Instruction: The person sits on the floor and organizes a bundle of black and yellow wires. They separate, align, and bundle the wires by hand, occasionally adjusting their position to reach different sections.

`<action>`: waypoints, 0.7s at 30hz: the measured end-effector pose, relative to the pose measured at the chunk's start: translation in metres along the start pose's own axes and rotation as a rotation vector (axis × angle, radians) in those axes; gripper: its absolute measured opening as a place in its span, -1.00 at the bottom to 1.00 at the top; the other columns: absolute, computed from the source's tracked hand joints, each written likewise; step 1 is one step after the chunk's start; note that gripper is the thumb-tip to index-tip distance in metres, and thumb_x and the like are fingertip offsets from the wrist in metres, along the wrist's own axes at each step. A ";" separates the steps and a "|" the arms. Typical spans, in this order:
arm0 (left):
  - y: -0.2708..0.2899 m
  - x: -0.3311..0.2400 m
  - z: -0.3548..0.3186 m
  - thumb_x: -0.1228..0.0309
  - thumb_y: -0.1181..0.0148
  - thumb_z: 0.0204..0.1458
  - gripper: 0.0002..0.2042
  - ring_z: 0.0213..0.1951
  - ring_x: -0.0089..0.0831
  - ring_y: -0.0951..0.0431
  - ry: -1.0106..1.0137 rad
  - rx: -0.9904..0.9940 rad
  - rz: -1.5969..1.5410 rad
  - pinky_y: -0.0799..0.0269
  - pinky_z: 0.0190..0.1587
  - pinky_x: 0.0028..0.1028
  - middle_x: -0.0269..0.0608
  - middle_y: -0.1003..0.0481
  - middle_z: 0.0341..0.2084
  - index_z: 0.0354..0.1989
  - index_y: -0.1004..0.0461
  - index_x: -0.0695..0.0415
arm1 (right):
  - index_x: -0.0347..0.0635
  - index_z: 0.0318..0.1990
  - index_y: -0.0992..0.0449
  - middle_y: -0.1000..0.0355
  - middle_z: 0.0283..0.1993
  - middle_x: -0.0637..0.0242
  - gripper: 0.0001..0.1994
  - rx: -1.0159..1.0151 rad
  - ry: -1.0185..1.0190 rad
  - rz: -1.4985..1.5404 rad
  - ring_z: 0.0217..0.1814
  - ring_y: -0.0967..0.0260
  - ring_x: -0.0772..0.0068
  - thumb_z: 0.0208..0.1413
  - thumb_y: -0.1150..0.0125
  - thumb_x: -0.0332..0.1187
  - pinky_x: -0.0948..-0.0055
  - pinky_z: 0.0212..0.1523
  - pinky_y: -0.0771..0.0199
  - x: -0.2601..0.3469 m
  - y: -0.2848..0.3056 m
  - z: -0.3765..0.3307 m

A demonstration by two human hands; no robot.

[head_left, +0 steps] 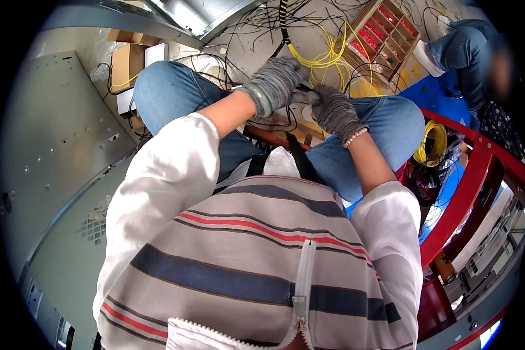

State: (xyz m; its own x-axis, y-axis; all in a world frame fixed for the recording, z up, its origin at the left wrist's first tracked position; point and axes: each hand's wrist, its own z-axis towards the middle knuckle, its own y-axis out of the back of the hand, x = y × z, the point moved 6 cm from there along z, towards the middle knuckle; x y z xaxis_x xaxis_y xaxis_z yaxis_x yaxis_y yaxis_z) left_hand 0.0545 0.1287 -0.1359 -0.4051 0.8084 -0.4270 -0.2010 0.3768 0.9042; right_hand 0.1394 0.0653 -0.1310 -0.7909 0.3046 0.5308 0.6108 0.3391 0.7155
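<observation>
Both my hands wear grey knit gloves and meet above my bent knees. My left hand (279, 83) is closed on a thin black cable, a dark end of which shows between the two hands. Close beside it, the fingers of my right hand (336, 112) pinch together at that same dark piece; the glove hides most of it. Just beyond the hands hangs a cable bundle (283, 22) in black and yellow wrapping. From its lower end, loose yellow cables (326, 49) spread to the right, and thin black cables (248, 29) sprawl over the floor.
A wooden compartment box (382, 38) with small red parts stands at the far right, near another person's jeans-clad leg (458, 49). A red metal frame (469, 192) and a yellow cable coil (431, 143) are at right. Cardboard boxes (127, 67) and a metal panel (64, 111) stand left.
</observation>
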 end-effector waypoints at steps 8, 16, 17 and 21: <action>0.000 0.023 -0.028 0.31 -0.01 -0.08 -0.82 -0.43 -0.22 -0.45 0.282 0.119 -0.278 -0.34 -0.32 -0.39 -0.11 -0.45 -0.55 -0.32 -0.41 0.10 | -0.30 -0.34 -0.40 -0.36 -0.45 -0.01 -0.82 -0.103 -0.030 0.077 -0.37 -0.35 0.11 -0.06 0.05 -0.40 0.38 -0.33 -0.31 -0.015 0.005 -0.004; 0.007 0.076 -0.048 0.38 -0.04 -0.08 -0.81 -0.52 -0.49 -0.41 0.416 0.524 -0.287 -0.33 -0.39 -0.48 -0.22 -0.45 -0.56 -0.29 -0.42 0.16 | -0.24 -0.34 -0.41 -0.35 -0.39 -0.04 -0.76 -0.019 -0.085 0.084 -0.28 -0.31 0.02 -0.02 0.10 -0.26 0.26 -0.23 -0.29 -0.024 0.002 -0.008; 0.006 0.075 -0.047 0.36 -0.05 -0.08 -0.79 -0.50 -0.50 -0.41 0.449 0.510 -0.360 -0.33 -0.39 -0.50 -0.23 -0.46 -0.55 -0.28 -0.42 0.15 | -0.24 -0.34 -0.41 -0.35 -0.39 -0.03 -0.75 -0.036 -0.064 0.068 -0.29 -0.31 0.02 -0.02 0.10 -0.26 0.26 -0.24 -0.29 -0.023 0.003 -0.009; -0.015 0.061 -0.036 0.18 -0.06 -0.06 -0.64 -0.39 -0.52 -0.43 0.862 0.325 -0.972 -0.36 -0.36 -0.55 -0.30 -0.45 -0.40 -0.15 -0.35 0.16 | -0.25 -0.35 -0.41 -0.35 -0.40 -0.05 -0.74 -0.046 -0.045 0.115 -0.30 -0.31 0.00 -0.02 0.11 -0.25 0.23 -0.25 -0.29 -0.024 0.007 -0.010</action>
State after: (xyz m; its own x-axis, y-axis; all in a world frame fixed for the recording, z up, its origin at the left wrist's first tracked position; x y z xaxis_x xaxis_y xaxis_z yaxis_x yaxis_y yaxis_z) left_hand 0.0011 0.1559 -0.1759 -0.6733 -0.3433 -0.6548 -0.5559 0.8190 0.1422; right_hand 0.1626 0.0516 -0.1339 -0.7123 0.3789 0.5908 0.6945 0.2589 0.6713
